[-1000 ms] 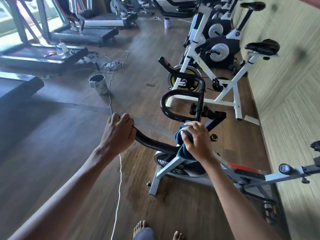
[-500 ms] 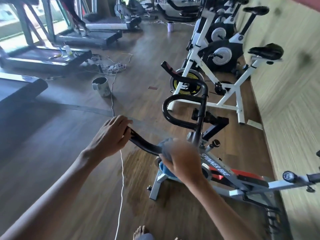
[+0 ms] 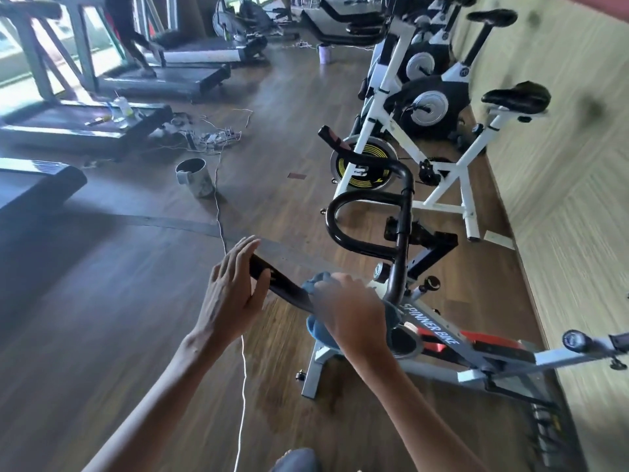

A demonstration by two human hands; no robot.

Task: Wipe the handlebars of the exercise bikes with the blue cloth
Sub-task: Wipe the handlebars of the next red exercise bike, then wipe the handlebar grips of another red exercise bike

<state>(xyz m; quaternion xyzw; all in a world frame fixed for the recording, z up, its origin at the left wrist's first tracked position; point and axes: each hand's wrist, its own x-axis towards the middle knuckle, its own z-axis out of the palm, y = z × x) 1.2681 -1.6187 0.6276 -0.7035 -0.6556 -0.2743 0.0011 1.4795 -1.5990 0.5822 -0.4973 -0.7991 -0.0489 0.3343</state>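
The black handlebar (image 3: 367,202) of the nearest grey and red spinner bike (image 3: 439,335) loops in front of me. Its near left grip (image 3: 282,284) runs between my two hands. My left hand (image 3: 231,294) lies over the end of that grip with its fingers straightened and lifted, the thumb beside the bar. My right hand (image 3: 350,315), blurred by motion, holds the blue cloth (image 3: 316,327) wrapped round the bar just right of the left hand. The cloth hangs a little below the bar.
More exercise bikes, including a white one (image 3: 439,155), stand in a row along the right wall. Treadmills (image 3: 85,127) line the left side. A grey bin (image 3: 195,177), a white cable (image 3: 243,369) and tangled wires lie on the wooden floor. My foot shows at the bottom edge.
My left hand has loosened from a full grip on the bar end to straightened fingers. My right hand has slid the cloth leftwards along the bar towards it.
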